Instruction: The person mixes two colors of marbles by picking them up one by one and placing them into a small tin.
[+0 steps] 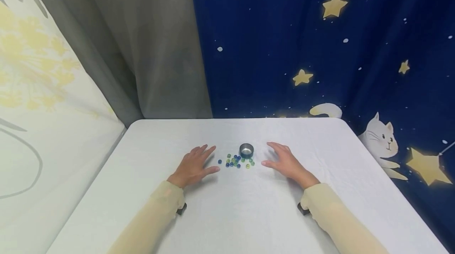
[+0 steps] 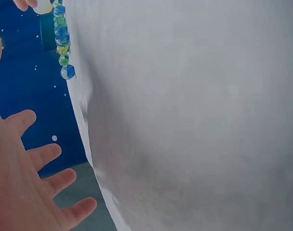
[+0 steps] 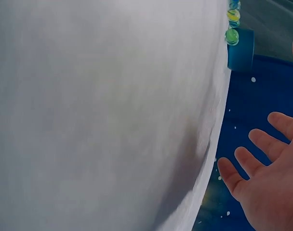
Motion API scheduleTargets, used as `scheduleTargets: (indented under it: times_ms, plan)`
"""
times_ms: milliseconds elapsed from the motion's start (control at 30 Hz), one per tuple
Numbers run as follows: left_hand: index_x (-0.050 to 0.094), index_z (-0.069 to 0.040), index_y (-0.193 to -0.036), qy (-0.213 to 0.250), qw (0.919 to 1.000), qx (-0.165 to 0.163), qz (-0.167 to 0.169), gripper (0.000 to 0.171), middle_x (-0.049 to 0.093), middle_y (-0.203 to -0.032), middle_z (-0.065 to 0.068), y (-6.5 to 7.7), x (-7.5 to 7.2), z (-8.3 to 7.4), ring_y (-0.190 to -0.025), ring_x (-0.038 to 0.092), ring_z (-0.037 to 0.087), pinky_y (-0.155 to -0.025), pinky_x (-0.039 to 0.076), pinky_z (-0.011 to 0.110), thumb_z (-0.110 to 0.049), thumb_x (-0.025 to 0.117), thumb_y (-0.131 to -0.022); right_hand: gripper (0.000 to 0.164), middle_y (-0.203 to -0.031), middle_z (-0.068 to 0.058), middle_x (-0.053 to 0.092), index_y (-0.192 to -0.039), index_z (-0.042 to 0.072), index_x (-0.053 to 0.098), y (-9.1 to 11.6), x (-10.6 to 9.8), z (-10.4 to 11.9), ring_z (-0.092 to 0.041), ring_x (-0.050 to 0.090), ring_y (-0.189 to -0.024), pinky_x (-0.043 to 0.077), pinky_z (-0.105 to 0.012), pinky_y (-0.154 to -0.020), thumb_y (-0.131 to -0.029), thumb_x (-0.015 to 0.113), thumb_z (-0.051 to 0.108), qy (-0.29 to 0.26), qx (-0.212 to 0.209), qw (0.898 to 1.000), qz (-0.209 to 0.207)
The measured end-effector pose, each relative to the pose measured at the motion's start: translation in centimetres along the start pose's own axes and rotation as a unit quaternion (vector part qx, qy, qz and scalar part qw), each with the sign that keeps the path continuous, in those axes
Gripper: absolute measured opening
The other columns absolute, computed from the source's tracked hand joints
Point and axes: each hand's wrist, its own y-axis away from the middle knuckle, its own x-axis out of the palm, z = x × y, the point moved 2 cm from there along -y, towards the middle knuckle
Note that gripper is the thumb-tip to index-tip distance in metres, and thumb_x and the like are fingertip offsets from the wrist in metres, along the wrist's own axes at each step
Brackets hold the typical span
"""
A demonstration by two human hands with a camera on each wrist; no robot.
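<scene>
Several glass marbles (image 1: 235, 163), blue, green and yellow-green, lie loosely grouped on the white table. Right behind them stands a small round metal cup (image 1: 246, 151), its opening facing up. My left hand (image 1: 193, 167) is held left of the marbles, fingers spread and holding nothing. On the other side, my right hand (image 1: 286, 162) is likewise spread and bare, to the right of the cup. Close by in the left wrist view, a blue marble (image 2: 68, 72) ends the row. The right wrist view has a green marble (image 3: 232, 36) beside the bluish cup wall (image 3: 241, 50).
The white cloth-covered table (image 1: 234, 214) has its back edge near a grey curtain (image 1: 167, 48) and a dark blue curtain (image 1: 263, 48) printed with stars and a cat. White fabric with yellow flowers (image 1: 35, 60) hangs at the left. Dark wrist devices (image 1: 181, 209) show under the sleeves.
</scene>
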Motion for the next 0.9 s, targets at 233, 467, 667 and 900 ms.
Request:
scheduleTargets:
  times_ms: [233, 467, 667, 900]
  plan:
    - [0.031, -0.026, -0.153, 0.034, 0.9991, -0.025, 0.003, 0.086, 0.030, -0.156, 0.012, -0.4, 0.0, -0.3, -0.140, 0.028, 0.037, -0.107, 0.024, 0.059, -0.075, 0.048, -0.085, 0.083, -0.149, -0.016, 0.039, -0.148, 0.012, 0.039, -0.4, 0.3, 0.7, -0.037, 0.032, -0.136, 0.028, -0.053, -0.107, -0.083, 0.072, 0.051, -0.024, 0.023, 0.999, -0.008]
    - [0.031, -0.025, -0.153, 0.077, 0.9958, -0.048, 0.013, 0.079, 0.030, -0.155, 0.012, -0.8, 0.4, -0.7, -0.141, 0.027, 0.036, -0.108, 0.022, 0.059, -0.065, 0.053, -0.089, 0.080, -0.147, -0.017, 0.042, -0.147, 0.010, 0.039, -0.9, 0.8, 1.3, -0.038, 0.038, -0.133, 0.031, -0.053, -0.105, -0.085, 0.071, 0.048, -0.051, 0.026, 0.998, -0.012]
    - [0.038, -0.021, -0.150, 0.111, 0.9922, -0.057, 0.004, 0.074, 0.038, -0.151, 0.011, -1.1, 0.3, -0.6, -0.136, 0.033, 0.035, -0.107, 0.025, 0.057, -0.062, 0.053, -0.091, 0.073, -0.142, -0.019, 0.047, -0.145, 0.008, 0.042, -1.5, 1.5, 1.9, -0.038, 0.045, -0.128, 0.034, -0.054, -0.103, -0.086, 0.073, 0.036, -0.090, 0.034, 0.995, -0.025]
    - [0.039, -0.022, -0.149, 0.175, 0.9801, -0.091, 0.014, 0.071, 0.040, -0.150, 0.007, -1.5, 0.3, -0.7, -0.135, 0.032, 0.032, -0.108, 0.024, 0.054, -0.058, 0.057, -0.090, 0.072, -0.138, -0.021, 0.051, -0.143, 0.005, 0.044, -1.9, 2.4, 2.1, -0.040, 0.048, -0.124, 0.038, -0.054, -0.099, -0.086, 0.072, 0.038, -0.124, 0.044, 0.990, -0.046]
